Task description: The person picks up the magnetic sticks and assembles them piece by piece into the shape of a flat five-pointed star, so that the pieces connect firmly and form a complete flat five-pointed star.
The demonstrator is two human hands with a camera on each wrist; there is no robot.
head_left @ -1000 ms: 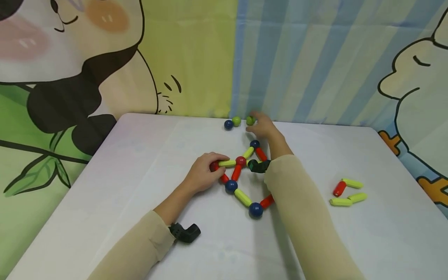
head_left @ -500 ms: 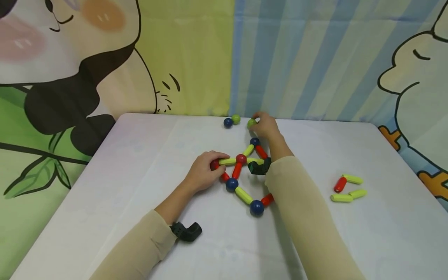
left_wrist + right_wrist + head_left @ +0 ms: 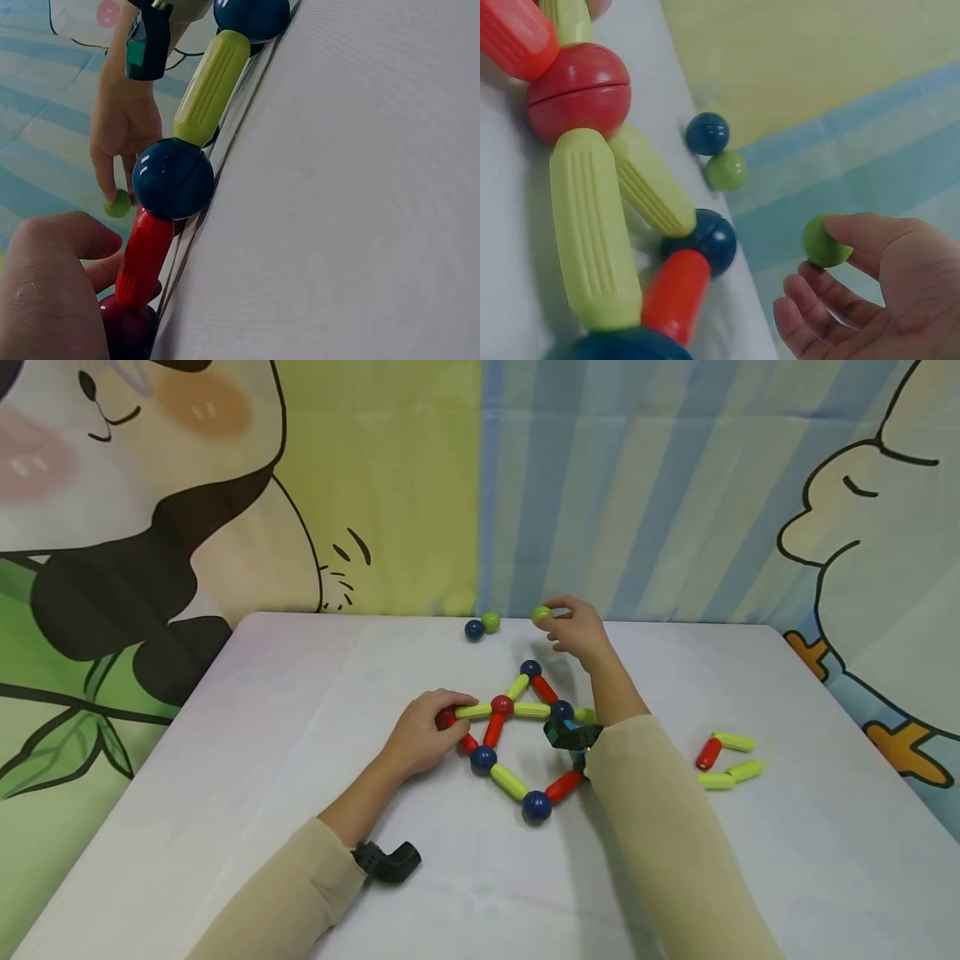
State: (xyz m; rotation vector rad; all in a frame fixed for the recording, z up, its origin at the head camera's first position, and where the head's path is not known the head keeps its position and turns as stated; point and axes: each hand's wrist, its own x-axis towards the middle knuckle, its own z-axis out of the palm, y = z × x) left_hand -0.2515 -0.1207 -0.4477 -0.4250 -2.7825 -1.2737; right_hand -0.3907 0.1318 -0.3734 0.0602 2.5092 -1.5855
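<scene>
My right hand (image 3: pixel 579 632) pinches a green ball (image 3: pixel 825 244) between thumb and fingers, raised at the table's far edge. My left hand (image 3: pixel 422 732) holds the red ball (image 3: pixel 129 324) at the left corner of a frame built from coloured balls and ribbed sticks. At the frame's middle is another red ball (image 3: pixel 502 706), joined to yellow-green sticks (image 3: pixel 596 229) and a red stick (image 3: pixel 495 730). Blue balls sit at other joints, among them the near one (image 3: pixel 536 807) and the far one (image 3: pixel 530 668). My right sleeve and wrist camera hide the frame's right end.
A loose blue ball (image 3: pixel 474 630) and another green ball (image 3: pixel 491 622) lie side by side at the table's back edge. To the right lie several loose sticks, including a red one (image 3: pixel 708 754) and a yellow-green one (image 3: pixel 746 771). A printed cloth (image 3: pixel 405 485) hangs behind the table.
The right hand has closed its fingers on the green ball and lifted it off the table's back edge. The left hand has stayed at the frame's left corner. The head view has shifted slightly.
</scene>
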